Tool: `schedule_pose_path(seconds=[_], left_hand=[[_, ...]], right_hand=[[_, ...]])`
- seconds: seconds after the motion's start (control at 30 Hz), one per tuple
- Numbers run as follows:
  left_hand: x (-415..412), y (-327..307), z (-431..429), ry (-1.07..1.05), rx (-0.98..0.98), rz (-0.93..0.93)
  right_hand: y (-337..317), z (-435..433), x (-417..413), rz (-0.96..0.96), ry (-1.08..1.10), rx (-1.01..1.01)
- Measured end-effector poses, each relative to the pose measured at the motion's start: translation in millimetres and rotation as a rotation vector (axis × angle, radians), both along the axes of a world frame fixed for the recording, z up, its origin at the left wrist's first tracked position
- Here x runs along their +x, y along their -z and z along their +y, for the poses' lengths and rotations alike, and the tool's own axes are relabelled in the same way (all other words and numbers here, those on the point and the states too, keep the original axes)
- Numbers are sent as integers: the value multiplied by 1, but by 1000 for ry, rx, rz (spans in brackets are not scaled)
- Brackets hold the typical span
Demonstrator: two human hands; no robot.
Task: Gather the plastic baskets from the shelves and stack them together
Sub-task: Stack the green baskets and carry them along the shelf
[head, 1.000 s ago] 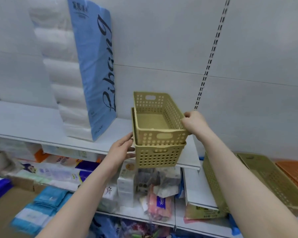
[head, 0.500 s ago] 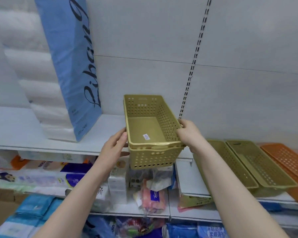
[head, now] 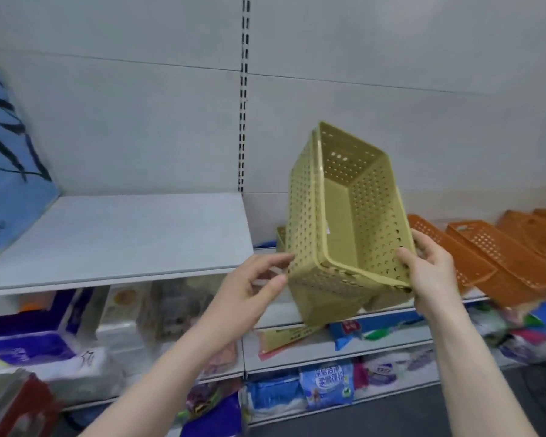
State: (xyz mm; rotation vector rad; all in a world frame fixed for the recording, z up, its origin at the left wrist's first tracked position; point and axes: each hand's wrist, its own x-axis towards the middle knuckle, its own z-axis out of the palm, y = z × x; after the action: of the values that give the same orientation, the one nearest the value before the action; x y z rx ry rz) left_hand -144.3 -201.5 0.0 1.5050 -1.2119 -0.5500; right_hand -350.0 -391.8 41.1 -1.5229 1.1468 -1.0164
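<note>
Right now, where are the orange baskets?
In the head view, the orange baskets lie in a row on the right-hand shelf, just beyond the right hand and the tilted green baskets it holds.

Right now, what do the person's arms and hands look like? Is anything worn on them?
The left forearm and the right forearm are bare as far as the picture's lower edge; no sleeve shows. The left hand and the right hand wear no gloves. I see no ring, watch, bracelet or marking, though the picture is slightly blurred.
</note>
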Motion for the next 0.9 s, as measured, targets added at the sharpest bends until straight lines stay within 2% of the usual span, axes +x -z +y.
schedule_pose_path(seconds=[0.13,0.27,0.4,0.47,0.6,0.77,0.83,0.9], left_hand=[[-33,68,-62,-151,234,69],[-49,110,-109,-396,437,343],[-60,104,-145,-528,439,713],[-63,97,-156,-539,407,795],[-67,86,-172,-533,386,791],[-64,97,-170,-600,439,535],[-64,100,-168,-583,444,506],[-63,101,-168,-570,449,462]], right_hand=[[11,-73,-24,70,6,13],[29,-120,-15,185,-151,21],[54,-145,6,335,-317,21],[65,-150,16,431,-373,5],[95,-154,24,629,-486,-41],[124,-172,10,635,-630,19],[128,-187,0,626,-579,-44],[134,-213,-15,729,-369,-214]])
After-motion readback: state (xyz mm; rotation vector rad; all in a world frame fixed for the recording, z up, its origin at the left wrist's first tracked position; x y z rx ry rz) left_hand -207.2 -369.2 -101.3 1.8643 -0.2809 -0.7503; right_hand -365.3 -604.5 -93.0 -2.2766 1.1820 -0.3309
